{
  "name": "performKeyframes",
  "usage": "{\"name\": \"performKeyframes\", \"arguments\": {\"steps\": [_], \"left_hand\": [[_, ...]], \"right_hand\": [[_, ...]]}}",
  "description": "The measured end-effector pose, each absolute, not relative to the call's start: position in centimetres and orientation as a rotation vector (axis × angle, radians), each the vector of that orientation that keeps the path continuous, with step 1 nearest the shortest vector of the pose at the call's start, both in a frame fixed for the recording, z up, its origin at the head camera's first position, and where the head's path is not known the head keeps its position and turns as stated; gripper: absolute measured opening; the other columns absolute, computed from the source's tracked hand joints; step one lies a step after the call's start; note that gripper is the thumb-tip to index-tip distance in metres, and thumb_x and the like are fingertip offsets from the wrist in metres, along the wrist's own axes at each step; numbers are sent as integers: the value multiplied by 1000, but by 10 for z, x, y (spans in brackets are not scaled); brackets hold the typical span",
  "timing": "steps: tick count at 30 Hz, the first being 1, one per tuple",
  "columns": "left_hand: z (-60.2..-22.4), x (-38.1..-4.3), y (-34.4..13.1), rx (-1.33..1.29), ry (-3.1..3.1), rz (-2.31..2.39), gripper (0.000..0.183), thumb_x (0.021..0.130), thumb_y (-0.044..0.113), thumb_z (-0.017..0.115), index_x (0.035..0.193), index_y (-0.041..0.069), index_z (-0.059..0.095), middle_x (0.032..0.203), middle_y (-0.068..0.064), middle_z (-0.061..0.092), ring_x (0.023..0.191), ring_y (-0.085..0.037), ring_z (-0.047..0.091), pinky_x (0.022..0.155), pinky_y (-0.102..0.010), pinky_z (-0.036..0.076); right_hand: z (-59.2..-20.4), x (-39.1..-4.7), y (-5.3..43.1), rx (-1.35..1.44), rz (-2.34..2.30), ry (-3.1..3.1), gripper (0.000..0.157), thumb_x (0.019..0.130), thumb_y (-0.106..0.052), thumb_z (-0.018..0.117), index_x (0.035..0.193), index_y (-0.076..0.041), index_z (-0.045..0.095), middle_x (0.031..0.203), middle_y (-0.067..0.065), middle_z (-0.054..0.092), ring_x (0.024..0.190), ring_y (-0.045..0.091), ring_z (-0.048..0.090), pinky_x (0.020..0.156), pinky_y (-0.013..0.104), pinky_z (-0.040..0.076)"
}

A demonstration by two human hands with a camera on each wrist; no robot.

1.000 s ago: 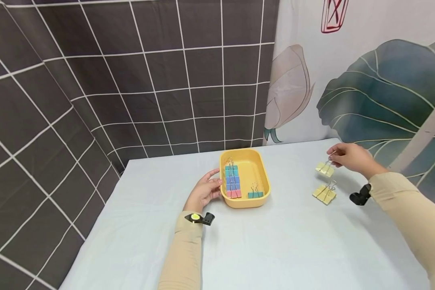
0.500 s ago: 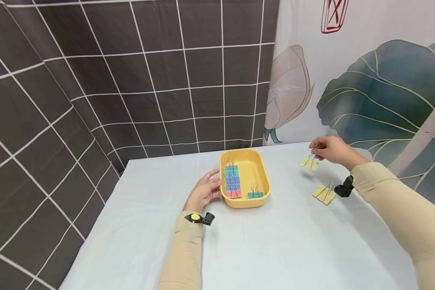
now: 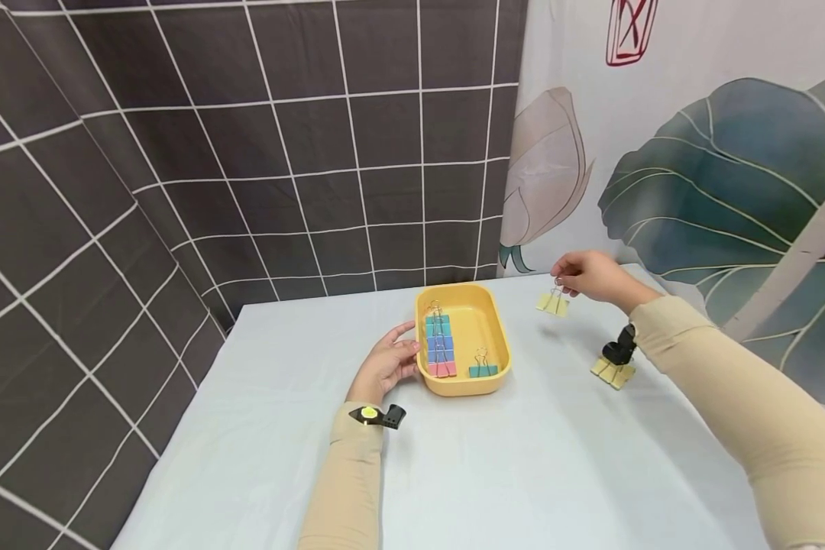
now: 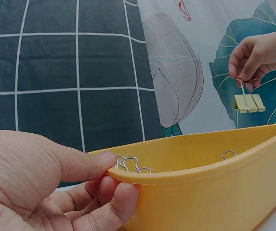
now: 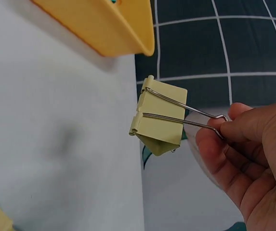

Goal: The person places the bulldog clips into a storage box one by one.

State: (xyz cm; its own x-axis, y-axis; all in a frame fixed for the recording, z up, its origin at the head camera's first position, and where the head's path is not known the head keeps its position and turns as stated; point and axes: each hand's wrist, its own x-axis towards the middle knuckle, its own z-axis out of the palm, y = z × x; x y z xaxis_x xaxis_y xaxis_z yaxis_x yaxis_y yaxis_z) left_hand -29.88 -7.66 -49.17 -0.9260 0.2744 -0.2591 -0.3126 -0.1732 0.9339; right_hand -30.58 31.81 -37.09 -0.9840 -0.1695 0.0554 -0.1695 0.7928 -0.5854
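Observation:
My right hand (image 3: 591, 276) pinches a yellow binder clip (image 3: 553, 304) by its wire handle, above the table to the right of a yellow tray (image 3: 469, 388). Close up in the right wrist view, the clip (image 5: 159, 113) hangs with its body away from the fingertips. My left hand (image 3: 385, 364) grips the tray's left rim, thumb on top and fingers underneath, as the left wrist view shows. Inside the tray, a column of teal, blue and pink binder clips (image 3: 440, 344) lines the left side. One teal binder clip (image 3: 483, 371) lies at the front right.
More yellow binder clips (image 3: 612, 373) lie on the white table (image 3: 509, 458), partly covered by the right wrist's camera (image 3: 620, 347). A dark tiled-pattern cloth (image 3: 302, 153) hangs behind the table, beside a white cloth with plant drawings (image 3: 694, 183).
My right hand has carried the yellow binder clip leftward, closer to the tray. The left hand and the tray have stayed in place.

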Motion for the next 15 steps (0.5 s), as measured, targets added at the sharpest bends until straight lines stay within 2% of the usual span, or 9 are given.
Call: {"name": "performKeyframes", "arguments": {"steps": [7, 15], "left_hand": [[-491, -297, -76, -46, 1720, 2156, 56, 96, 1, 64, 148, 19, 50, 106, -10, 64, 79, -17, 64, 61, -26, 59], [-491, -297, -76, -44, 1727, 2154, 56, 96, 1, 64, 147, 20, 51, 108, -10, 64, 79, -16, 64, 61, -25, 59]], "right_hand": [[-368, -313, 294, 336, 964, -2960, 14, 99, 0, 60, 111, 4, 65, 101, 21, 68, 84, 29, 65, 75, 39, 62], [-367, -320, 269, 387, 943, -2942, 12, 98, -2, 61, 109, 1, 66, 100, 18, 69, 84, 28, 66, 72, 33, 61]]}}
